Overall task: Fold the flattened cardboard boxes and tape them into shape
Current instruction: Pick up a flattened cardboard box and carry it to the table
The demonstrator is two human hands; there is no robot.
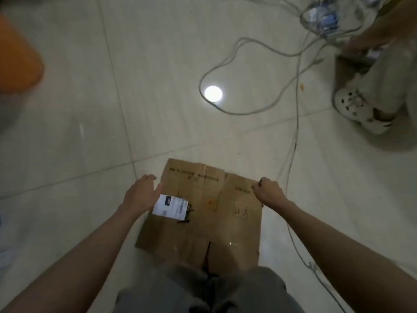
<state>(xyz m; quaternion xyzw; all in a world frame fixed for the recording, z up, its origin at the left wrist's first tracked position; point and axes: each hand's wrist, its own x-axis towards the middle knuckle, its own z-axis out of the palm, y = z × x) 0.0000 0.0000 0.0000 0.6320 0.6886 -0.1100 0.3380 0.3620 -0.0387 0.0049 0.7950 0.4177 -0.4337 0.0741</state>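
Flattened cardboard box lies on the tiled floor right at the person's knees, shipping label face up. Right hand is closed over the far right edge, a firm-looking grip on the cardboard. Left hand sits spread and slack at the left edge, thumb on the board, holding nothing. To my eye the move is opening the sleeve: lift with the right, pin with the left, push along the creases, and mind that loose cable just beside the box.
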